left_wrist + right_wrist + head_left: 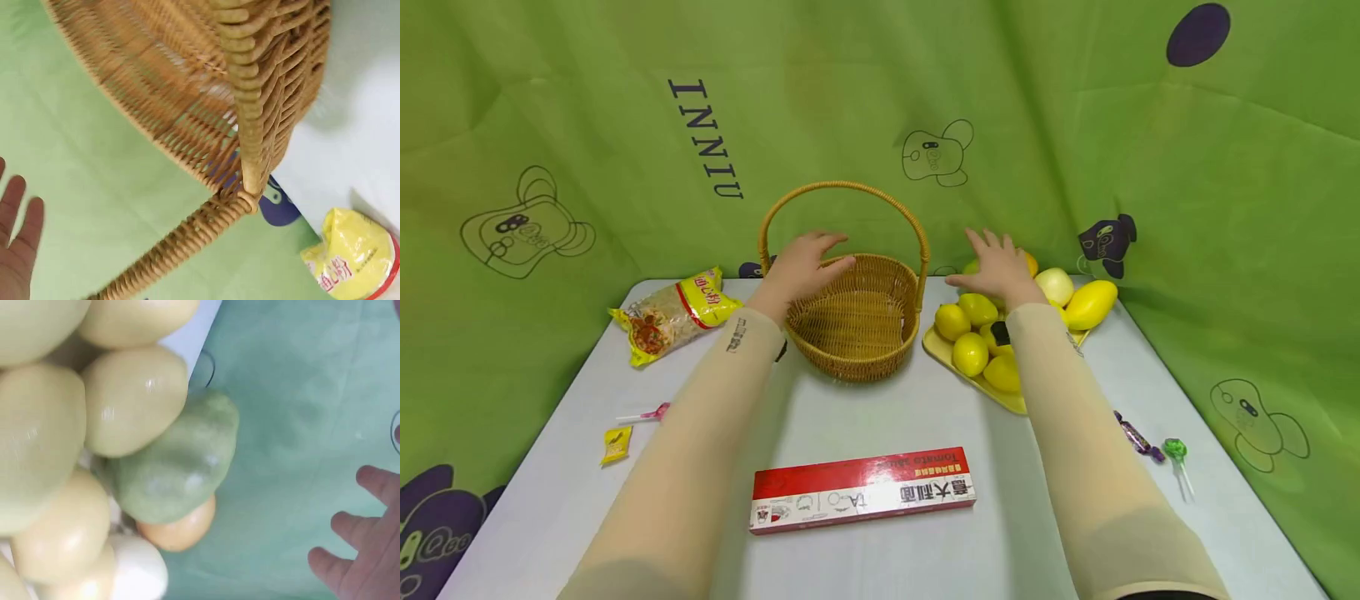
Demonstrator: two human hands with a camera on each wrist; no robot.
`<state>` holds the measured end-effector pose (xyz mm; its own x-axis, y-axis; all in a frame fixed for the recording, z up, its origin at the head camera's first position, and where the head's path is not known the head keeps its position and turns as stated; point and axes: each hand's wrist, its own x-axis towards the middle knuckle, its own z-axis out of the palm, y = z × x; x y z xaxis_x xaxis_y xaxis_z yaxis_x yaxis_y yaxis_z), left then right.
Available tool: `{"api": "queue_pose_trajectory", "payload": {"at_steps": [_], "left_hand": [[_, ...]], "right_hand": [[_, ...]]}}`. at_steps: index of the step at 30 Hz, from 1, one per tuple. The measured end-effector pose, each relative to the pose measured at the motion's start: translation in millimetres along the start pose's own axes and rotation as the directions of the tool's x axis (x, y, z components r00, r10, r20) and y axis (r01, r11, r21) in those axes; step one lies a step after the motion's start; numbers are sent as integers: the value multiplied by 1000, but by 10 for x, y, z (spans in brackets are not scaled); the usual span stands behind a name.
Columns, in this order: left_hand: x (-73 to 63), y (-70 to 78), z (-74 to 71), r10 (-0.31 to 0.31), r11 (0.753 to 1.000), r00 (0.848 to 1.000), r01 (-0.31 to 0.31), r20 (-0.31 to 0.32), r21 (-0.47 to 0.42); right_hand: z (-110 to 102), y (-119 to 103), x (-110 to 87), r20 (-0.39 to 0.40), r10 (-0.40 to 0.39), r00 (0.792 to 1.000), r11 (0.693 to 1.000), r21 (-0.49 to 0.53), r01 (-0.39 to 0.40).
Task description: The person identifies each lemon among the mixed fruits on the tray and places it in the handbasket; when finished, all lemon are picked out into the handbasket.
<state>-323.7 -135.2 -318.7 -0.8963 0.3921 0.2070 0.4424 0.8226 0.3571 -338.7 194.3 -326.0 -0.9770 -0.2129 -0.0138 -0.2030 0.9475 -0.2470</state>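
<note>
A woven wicker basket (pixel 850 333) with a tall arched handle (pixel 842 185) stands at the back middle of the table. My left hand (pixel 805 268) hovers at the basket's left side with fingers spread, holding nothing. In the left wrist view that hand (pixel 17 244) is apart from the handle. Over a yellow tray (pixel 934 343) of fruit hangs my right hand (pixel 1000 268), fingers spread and nothing held. Several yellow lemons (pixel 970 354) lie on the tray. A green fruit (pixel 181 462) sits near the right hand (pixel 369 544) in the right wrist view, not touching it.
A bag of pasta (pixel 677 317) lies back left. Front left are a yellow wrapped candy (pixel 617 445) and a pink lollipop (pixel 658 412). A red and white spaghetti box (pixel 861 490) lies in front. A purple candy (pixel 1138 437) and green lollipop (pixel 1176 452) lie at right.
</note>
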Motion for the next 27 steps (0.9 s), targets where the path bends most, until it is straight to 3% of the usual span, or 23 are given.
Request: {"api": "queue_pose_trajectory", "payload": {"at_steps": [2,4,6,8,10,11,13,15,17,19,22,25,27], "left_hand": [[-100,-32,-58,44,994,994,-53,-99,-92],[-218,-72,-94,82,973,969,-128,-231,-191],[-336,-126,-101,112,934,913,-231,-392,-272],[-444,-196,-77,112,884,831,-333,-546,-326],[-536,-277,-29,66,835,746,-405,-663,-372],[-576,-317,-2,31,813,711,-426,-702,-396],[-647,-399,56,-66,778,669,-430,-741,-458],[-713,-449,94,-184,741,647,-403,-740,-537],[-764,-484,114,-296,703,643,-354,-706,-617],[-794,-500,123,-388,664,659,-284,-644,-691],[-781,-545,139,-456,623,718,-166,-526,-765],[-738,-612,151,-458,619,785,-55,-417,-783],[-699,-658,158,-446,612,818,-20,-365,-791]], "right_hand": [[3,26,-26,-24,-10,1000,997,78,12],[7,55,-64,-57,-11,998,983,181,21],[8,87,-119,-79,1,997,955,297,23],[7,115,-196,-104,23,994,913,407,22],[11,146,-286,-132,43,990,866,499,29],[16,160,-337,-149,49,988,843,536,39],[37,193,-434,-192,55,980,798,598,72],[72,230,-528,-228,57,972,753,649,108],[118,259,-622,-256,57,965,710,690,141],[165,298,-717,-269,59,961,662,731,164],[230,357,-876,-279,64,958,594,782,189],[300,424,-1039,-293,70,953,524,824,215],[349,475,-1139,-310,65,949,457,854,248]]}}
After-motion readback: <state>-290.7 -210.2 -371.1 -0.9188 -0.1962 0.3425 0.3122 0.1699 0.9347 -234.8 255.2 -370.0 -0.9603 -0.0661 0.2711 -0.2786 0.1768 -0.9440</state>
